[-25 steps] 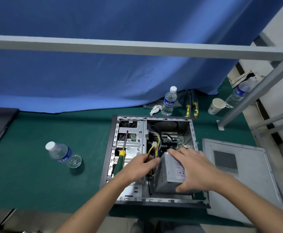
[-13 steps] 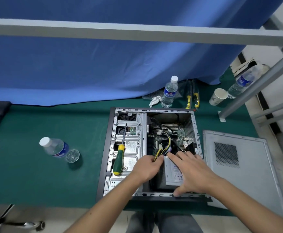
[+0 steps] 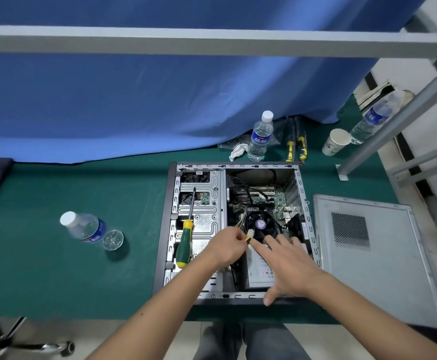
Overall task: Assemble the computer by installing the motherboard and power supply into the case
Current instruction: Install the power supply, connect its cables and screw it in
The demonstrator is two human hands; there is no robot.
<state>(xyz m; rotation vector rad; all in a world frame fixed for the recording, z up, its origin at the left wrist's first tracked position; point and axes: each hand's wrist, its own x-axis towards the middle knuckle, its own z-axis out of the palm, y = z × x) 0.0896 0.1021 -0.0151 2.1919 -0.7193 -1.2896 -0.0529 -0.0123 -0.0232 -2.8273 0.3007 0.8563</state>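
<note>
PSU (image 3: 260, 268) has now dropped flat into the case (image 3: 170, 203), right hand (image 3: 290, 266) spread released on it, left hand (image 3: 227, 249) pinching its power connector (image 3: 250, 233), so wiring's next.

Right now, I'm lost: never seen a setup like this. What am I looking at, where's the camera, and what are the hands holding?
One camera, worn on a person's head, looks down at their bare hands. An open case lies on a green table. The left hand pinches a white plug on yellow wires. The right hand rests flat on the power supply inside the case. A screwdriver lies on the drive bay. Beside the case: its side panel, bottles and a paper cup.
</note>
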